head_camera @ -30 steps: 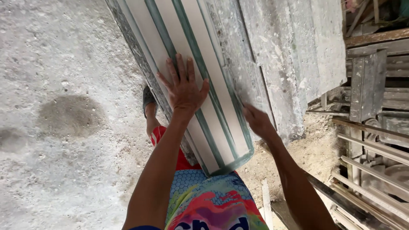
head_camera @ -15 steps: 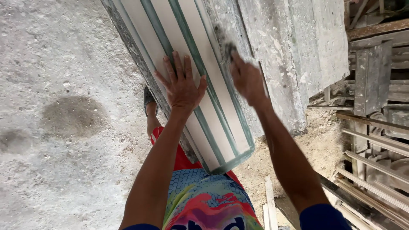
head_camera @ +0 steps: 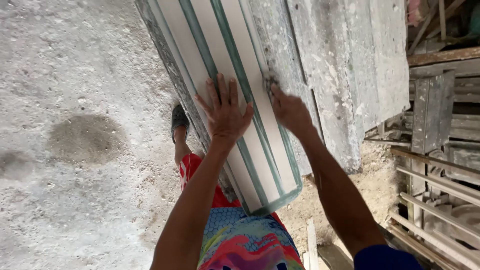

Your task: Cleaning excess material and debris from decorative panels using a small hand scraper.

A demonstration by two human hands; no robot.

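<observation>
Pressing our left hand (head_camera: 225, 116) flat, fingers spread wide, we steady the white, green-striped panel (head_camera: 235, 100) leaning ahead, while our right hand (head_camera: 289, 111) curls around its right edge beside concrete slabs (head_camera: 345, 75).

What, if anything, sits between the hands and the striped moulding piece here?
Nothing visible. The left hand lies flat on the striped moulding piece, and the right hand touches its right edge, beside the grey concrete slabs.

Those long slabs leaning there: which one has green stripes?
The white moulded panel under both hands; the slabs right of it are bare, rough grey.
</observation>
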